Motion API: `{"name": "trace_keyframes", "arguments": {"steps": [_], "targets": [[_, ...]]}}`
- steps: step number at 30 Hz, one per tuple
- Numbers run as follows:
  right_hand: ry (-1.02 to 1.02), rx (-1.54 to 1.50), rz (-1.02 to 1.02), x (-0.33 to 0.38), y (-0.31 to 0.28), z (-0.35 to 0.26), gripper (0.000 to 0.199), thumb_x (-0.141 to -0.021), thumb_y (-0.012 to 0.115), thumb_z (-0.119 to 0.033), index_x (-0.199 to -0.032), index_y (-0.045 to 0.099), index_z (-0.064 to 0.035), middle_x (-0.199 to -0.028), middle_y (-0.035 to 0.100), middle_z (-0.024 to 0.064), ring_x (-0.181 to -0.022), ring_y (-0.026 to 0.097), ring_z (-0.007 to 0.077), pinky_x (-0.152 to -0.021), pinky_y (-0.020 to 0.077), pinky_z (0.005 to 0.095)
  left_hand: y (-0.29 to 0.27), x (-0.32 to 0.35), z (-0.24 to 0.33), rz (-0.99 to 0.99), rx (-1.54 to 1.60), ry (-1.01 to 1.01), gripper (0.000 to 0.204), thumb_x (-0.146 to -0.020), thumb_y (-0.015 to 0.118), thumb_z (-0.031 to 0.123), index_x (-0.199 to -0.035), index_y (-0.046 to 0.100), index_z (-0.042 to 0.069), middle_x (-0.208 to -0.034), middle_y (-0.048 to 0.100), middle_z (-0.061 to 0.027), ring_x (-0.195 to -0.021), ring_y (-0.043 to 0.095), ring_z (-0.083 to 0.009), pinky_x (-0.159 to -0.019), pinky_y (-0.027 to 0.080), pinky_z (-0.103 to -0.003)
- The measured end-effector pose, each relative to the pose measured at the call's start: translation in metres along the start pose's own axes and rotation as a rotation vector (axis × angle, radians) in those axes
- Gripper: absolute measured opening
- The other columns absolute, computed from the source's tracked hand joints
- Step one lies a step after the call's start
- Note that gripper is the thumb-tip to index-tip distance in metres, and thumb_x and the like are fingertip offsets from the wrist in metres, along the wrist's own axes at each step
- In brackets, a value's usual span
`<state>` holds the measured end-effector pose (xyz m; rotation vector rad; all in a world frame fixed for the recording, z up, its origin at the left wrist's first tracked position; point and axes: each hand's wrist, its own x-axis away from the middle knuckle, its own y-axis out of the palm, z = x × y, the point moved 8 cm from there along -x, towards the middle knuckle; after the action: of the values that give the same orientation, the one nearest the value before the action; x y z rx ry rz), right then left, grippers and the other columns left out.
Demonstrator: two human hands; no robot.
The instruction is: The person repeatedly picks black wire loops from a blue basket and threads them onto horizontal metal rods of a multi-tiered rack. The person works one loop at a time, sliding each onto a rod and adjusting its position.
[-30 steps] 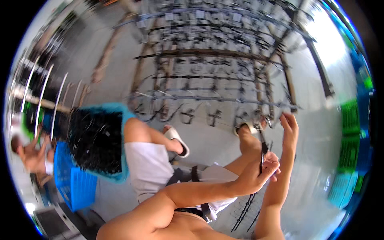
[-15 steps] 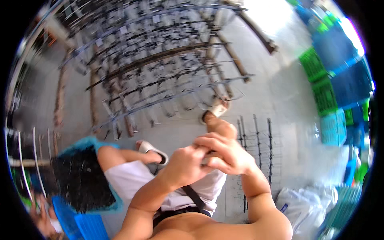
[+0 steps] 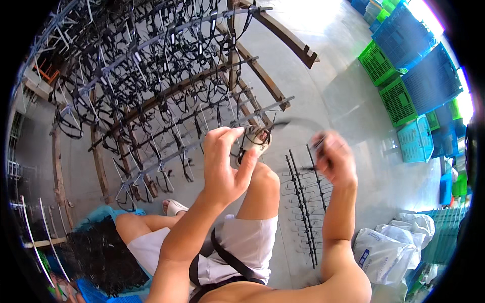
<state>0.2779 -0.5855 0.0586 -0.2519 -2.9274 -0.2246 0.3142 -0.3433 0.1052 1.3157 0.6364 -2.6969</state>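
A thin, curved black frame (image 3: pixel 281 123) is pinched by the left hand (image 3: pixel 222 161), aimed lengthwise at the separate right hand (image 3: pixel 335 157), its grip blurred past telling.

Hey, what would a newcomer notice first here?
Probably the rack thickly hung with dark wiry frames, filling the upper left. Next, the stacked blue and green crates along the upper right. Centrally, a thin dark frame shows between the left hand and the blurred right hand.
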Motion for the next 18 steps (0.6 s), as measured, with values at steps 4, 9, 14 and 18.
{"name": "trace_keyframes", "arguments": {"steps": [4,9,14,18], "targets": [[-0.195,-0.130,0.264,-0.073,-0.039,-0.001,0.027,-0.095,0.049,-0.025,-0.110,0.056,-0.0043,-0.065,0.050,-0.0019,-0.041,0.037,0.0039,-0.038,0.0252,0.0190,0.073,0.023,-0.018,-0.355,0.050,-0.294,0.022,-0.082,0.064,0.009,-0.102,0.057,0.002,-0.086,0.060,-0.0115,-0.063,0.059,-0.0189,-0.056,0.048,-0.029],[-0.088,-0.127,0.145,-0.151,0.003,0.079,0.022,-0.094,0.052,-0.021,-0.107,0.058,-0.0044,-0.074,0.054,0.0017,-0.056,0.048,0.0085,-0.050,0.0382,0.0216,0.144,0.027,-0.030,-0.467,-0.175,-0.348,0.022,-0.086,0.060,0.015,-0.103,0.057,0.002,-0.085,0.061,-0.0152,-0.074,0.063,-0.0322,-0.064,0.052,-0.041],[0.088,-0.397,0.015,-0.176,0.024,0.106,0.018,-0.093,0.054,-0.019,-0.103,0.058,-0.0051,-0.075,0.055,0.0008,-0.059,0.048,0.0064,-0.051,0.0387,0.0193,0.170,0.034,-0.052,-0.519,-0.218,-0.268,0.016,-0.085,0.060,0.014,-0.095,0.056,0.002,-0.080,0.059,-0.0145,-0.073,0.061,-0.0330,-0.065,0.051,-0.041],[0.116,-0.375,-0.013,-0.178,0.034,0.100,0.017,-0.093,0.055,-0.019,-0.101,0.059,-0.0049,-0.074,0.055,-0.0002,-0.058,0.046,0.0052,-0.049,0.0368,0.0182,0.168,0.025,-0.048,-0.471,-0.172,-0.257,0.012,-0.084,0.061,0.013,-0.084,0.056,0.002,-0.078,0.058,-0.0137,-0.073,0.060,-0.0311,-0.065,0.050,-0.040]]}}
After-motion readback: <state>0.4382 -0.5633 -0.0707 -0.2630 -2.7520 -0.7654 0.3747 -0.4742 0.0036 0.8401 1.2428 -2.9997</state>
